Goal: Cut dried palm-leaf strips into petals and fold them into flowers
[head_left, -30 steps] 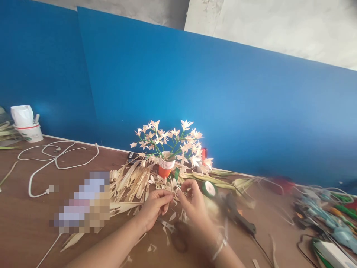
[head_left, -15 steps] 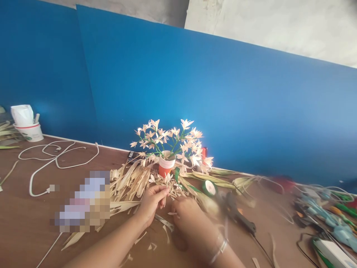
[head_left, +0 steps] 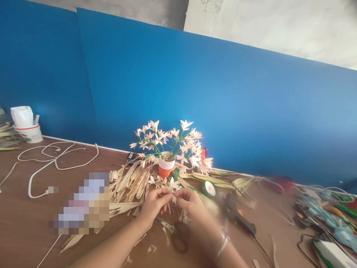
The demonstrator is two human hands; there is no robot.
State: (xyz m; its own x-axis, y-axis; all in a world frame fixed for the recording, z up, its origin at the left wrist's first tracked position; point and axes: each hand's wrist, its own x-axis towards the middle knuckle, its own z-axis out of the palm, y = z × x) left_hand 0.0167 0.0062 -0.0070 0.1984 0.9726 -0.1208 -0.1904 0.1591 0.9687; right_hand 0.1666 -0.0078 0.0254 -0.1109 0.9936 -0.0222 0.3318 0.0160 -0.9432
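My left hand (head_left: 155, 205) is closed in a pinch at the base of a small pale corn husk flower (head_left: 174, 184). Its pointed petals stick up above the fingertips. On the other side, my right hand (head_left: 190, 204) pinches at the same base, its fingertips nearly touching the left ones; the exact grip point is too small to make out. Scissors (head_left: 166, 225) lie on the table under the hands, with a dark handle toward me. Just beyond stands an orange and white paper cup (head_left: 165, 170) with many finished husk flowers (head_left: 186, 143) on green stems.
Dried husks (head_left: 134, 182) lie left of the cup. To the right are a roll of green tape (head_left: 209, 188) and a black glue gun (head_left: 240, 219) with its cord. White cables (head_left: 37, 175) loop at left. A blue partition (head_left: 223, 100) stands behind the brown table.
My right hand has risen from low over the table to the flower, meeting my left hand's fingertips. More of the scissors' handle shows now. The left hand stays nearly in place.
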